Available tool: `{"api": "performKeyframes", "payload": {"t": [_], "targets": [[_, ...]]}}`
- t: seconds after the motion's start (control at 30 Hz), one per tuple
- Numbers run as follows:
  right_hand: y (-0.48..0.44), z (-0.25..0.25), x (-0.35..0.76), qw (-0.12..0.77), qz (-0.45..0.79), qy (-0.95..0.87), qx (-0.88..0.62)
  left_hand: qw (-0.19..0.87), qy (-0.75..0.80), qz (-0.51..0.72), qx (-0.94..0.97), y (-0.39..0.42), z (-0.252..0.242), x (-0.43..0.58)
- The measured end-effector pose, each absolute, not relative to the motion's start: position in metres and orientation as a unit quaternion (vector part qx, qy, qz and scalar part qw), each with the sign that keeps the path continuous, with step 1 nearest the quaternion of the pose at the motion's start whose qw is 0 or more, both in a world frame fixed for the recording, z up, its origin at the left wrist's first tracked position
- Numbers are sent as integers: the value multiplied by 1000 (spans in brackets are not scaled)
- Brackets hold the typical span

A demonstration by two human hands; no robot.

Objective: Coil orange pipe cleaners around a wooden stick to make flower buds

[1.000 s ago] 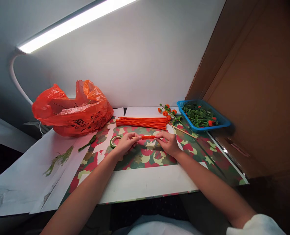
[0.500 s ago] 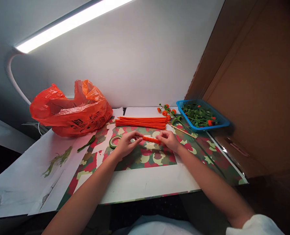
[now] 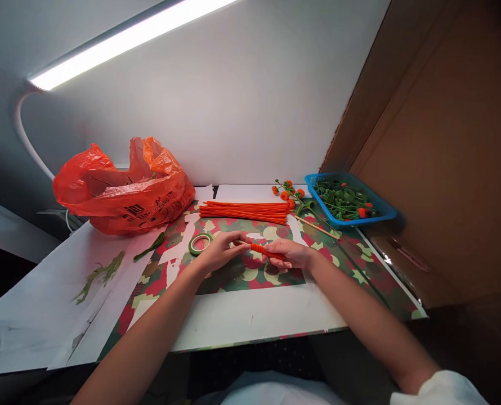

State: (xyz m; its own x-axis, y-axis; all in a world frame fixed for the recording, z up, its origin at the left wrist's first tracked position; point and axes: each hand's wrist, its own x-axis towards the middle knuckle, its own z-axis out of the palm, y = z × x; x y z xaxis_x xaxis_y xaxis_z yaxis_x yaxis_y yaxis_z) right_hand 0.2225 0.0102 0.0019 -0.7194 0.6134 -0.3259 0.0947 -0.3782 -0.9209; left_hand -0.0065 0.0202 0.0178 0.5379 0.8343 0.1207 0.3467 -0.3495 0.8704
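An orange pipe cleaner (image 3: 258, 248) is wound in a tight coil around a thin wooden stick (image 3: 241, 242), held low over the middle of the table. My left hand (image 3: 224, 251) pinches the stick at the coil's left end. Around the right part of the coil, my right hand (image 3: 290, 254) has its fingers closed, hiding that end. Behind both hands lies a bundle of straight orange pipe cleaners (image 3: 244, 211). A roll of green tape (image 3: 200, 244) rests just left of my left hand.
An orange plastic bag (image 3: 124, 191) stands back left, a lit lamp (image 3: 136, 42) above it. Green twisted pieces (image 3: 150, 247) lie nearby. At right are orange flowers (image 3: 285, 195), another wooden stick (image 3: 317, 226) and a blue basket (image 3: 388, 212) of green pieces. A cardboard wall (image 3: 440, 140) borders the right.
My right hand has turned palm-up and slid left over the coil, covering more of it. The coil now tilts down to the right. My left hand has shifted only slightly.
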Motion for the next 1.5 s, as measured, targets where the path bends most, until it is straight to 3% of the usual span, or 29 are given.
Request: {"api": "performKeyframes", "payload": {"t": [0.27, 0.47, 0.83, 1.13, 1.5], "targets": [[5, -1, 212, 213, 582, -682, -387, 423, 415, 273, 757, 21, 20, -8], [-1, 2, 206, 265, 381, -780, -420, 428, 442, 269, 741, 22, 20, -8], [4, -8, 202, 259, 106, -842, -461, 439, 485, 273, 705, 24, 15, -7], [9, -14, 200, 262, 13, -851, -455, 444, 497, 282, 690, 27, 11, -7], [8, -12, 198, 259, -13, -845, -467, 377, 487, 291, 732, 23, 15, -5]]}}
